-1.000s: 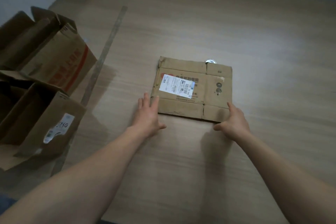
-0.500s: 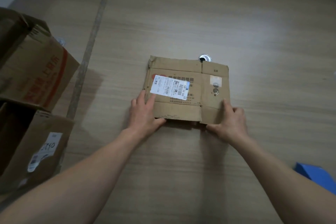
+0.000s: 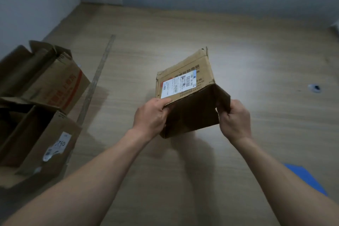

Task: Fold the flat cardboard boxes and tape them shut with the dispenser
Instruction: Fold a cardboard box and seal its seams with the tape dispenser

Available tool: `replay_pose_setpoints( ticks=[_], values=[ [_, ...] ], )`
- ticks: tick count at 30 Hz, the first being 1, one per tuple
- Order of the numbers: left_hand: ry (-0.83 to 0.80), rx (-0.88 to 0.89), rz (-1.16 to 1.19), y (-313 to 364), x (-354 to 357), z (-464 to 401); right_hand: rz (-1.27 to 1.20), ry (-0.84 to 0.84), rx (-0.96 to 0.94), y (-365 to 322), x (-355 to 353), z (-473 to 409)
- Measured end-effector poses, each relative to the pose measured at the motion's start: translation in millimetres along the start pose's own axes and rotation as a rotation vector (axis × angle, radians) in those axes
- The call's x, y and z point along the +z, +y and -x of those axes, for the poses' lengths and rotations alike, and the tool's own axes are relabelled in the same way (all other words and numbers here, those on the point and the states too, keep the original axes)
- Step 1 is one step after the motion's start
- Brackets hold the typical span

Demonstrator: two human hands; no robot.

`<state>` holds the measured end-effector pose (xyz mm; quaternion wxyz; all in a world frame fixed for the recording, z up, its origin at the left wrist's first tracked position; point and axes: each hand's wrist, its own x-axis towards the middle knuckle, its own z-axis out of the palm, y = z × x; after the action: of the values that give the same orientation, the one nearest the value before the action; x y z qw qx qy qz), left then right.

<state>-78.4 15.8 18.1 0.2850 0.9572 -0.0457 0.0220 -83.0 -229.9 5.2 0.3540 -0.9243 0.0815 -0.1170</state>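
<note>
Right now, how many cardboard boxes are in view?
3: a small box held by the left hand and right hand, and two open boxes at left, far and near.

Labelled brown cardboard box [image 3: 190, 97] half-opened, tilted, held aloft.

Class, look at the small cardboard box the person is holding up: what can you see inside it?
The small cardboard box, held by the left hand and right hand, shows only dark bare cardboard walls inside. Nothing shows in there, but its deeper interior is shadowed and hidden.
</note>
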Motion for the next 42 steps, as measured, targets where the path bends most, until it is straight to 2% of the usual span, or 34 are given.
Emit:
replay_pose_setpoints(
  ticks=[8, 16, 20, 22, 25, 29, 33, 35, 37, 42],
  values=[
    [0.008, -0.110, -0.171, 76.7, -33.8, 13.4, 0.063, -0.047, -0.129, -8.0, -87.3, 22.6],
    [-0.162, -0.221, -0.232, 119.7, -36.3, 16.0, 0.238, -0.338, 0.009, -3.4, -150.9, 27.3],
    [-0.187, -0.238, -0.254, 118.9, -11.1, 28.7, 0.319, -0.490, 0.054, 13.4, -146.4, 45.9],
    [-0.146, -0.217, -0.241, 117.2, 0.9, 33.3, 0.292, -0.563, 0.120, 20.6, -139.4, 55.6],
    [-0.073, -0.230, -0.087, 112.3, 3.6, 30.4, 0.234, -0.567, 0.192, 23.6, -134.9, 55.8],
    [0.037, -0.398, 0.030, 104.1, -19.8, 47.4, 0.249, -0.542, 0.197, 23.0, -128.9, 49.3],
    [-0.110, -0.566, 0.102, 78.6, -28.2, 81.3, 0.291, -0.528, 0.195, 20.1, -122.8, 44.2],
    [-0.172, -0.547, 0.237, 68.8, -22.3, 90.6, 0.320, -0.535, 0.205, 18.7, -120.3, 42.6],
    [-0.161, -0.503, 0.321, 68.4, -16.5, 89.4, 0.372, -0.549, 0.190, 15.2, -116.4, 39.8],
    [-0.273, -0.427, 0.196, 89.9, 0.4, 63.0, 0.546, -0.647, 0.190, 20.7, -94.0, 43.4]
  ],
)
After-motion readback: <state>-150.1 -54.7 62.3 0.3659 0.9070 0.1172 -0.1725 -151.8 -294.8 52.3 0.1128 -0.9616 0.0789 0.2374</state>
